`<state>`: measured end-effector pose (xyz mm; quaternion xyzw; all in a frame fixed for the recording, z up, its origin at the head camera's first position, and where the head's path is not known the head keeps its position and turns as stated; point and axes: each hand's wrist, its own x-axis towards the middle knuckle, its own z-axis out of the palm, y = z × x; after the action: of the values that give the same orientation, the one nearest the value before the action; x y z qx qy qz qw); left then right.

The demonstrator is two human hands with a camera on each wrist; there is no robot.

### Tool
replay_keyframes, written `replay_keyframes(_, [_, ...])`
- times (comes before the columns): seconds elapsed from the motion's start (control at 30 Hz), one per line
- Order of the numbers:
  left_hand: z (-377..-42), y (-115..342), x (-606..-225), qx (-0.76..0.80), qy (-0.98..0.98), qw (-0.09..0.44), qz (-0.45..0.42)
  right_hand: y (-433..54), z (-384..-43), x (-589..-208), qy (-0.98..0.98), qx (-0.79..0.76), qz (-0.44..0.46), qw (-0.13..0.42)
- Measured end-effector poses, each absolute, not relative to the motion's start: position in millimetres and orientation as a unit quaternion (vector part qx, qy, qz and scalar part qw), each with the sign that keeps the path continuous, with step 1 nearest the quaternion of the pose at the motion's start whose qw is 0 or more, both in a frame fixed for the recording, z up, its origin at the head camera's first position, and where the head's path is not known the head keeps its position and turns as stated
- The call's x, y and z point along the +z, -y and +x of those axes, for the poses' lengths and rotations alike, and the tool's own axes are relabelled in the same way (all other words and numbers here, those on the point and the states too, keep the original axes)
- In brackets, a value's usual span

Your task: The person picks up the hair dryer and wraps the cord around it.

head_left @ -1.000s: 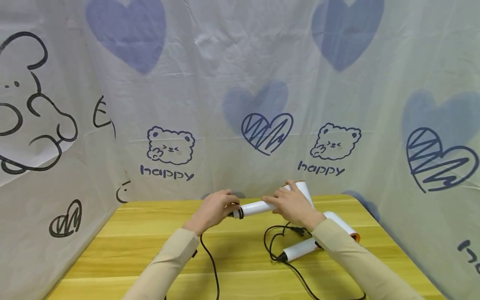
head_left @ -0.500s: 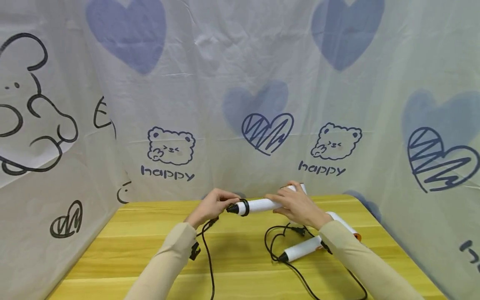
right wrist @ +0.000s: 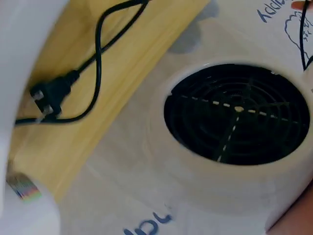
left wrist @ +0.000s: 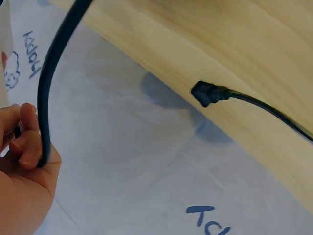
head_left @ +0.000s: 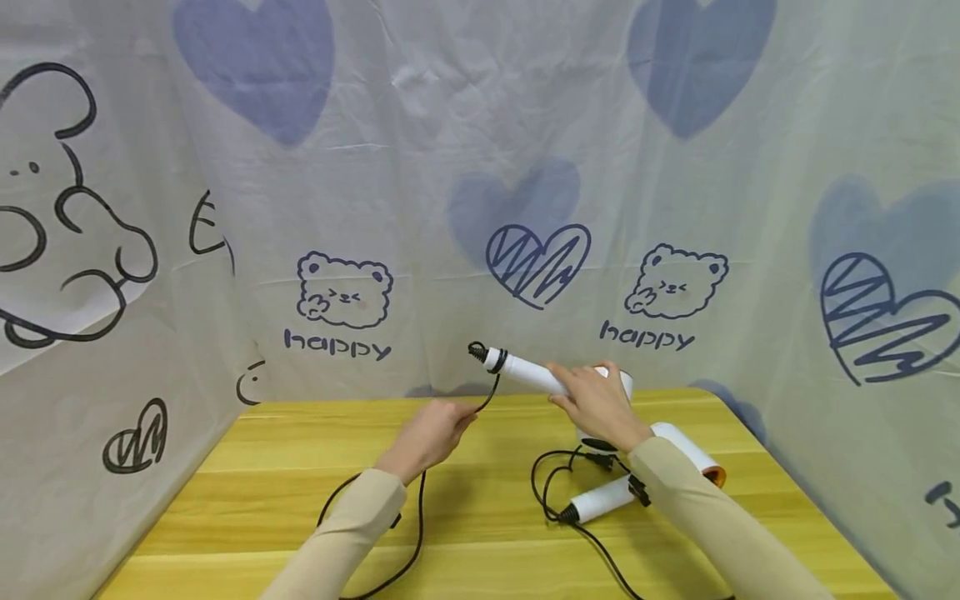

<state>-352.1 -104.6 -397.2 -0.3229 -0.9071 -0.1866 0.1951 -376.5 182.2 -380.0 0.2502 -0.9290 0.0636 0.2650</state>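
Note:
A white hair dryer is held up over the back of the table, its handle tilted up to the left. My right hand grips it where handle and barrel meet, hiding part of both. The round dark grille of the barrel shows in the right wrist view. Black cord loops circle the handle near its end. From there the power cord runs down to my left hand, whose curled fingers hold it. In the left wrist view, the cord passes into the fingers.
A second white hair dryer lies on the wooden table at the right, its black cord looped beside it. A two-pin plug shows in the right wrist view, a black plug in the left. Printed curtains surround the table.
My left hand has gone from the handle's end down along the cord, drawing a length out below it. The handle's end has risen, tilting the hair dryer up to the left.

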Motion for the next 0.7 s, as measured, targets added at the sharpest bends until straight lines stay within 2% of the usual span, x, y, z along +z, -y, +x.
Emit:
replay_keyframes(0.37, [-341, 97, -381, -0.116, 0.903, 0.219, -0.351, -185, -370, -369, 0.933, -0.092, 0.233, 0.259])
replay_keyframes(0.7, [-343, 88, -364, -0.075, 0.870, 0.300, -0.383, -180, -361, -375, 0.882, -0.164, 0.329, 0.294])
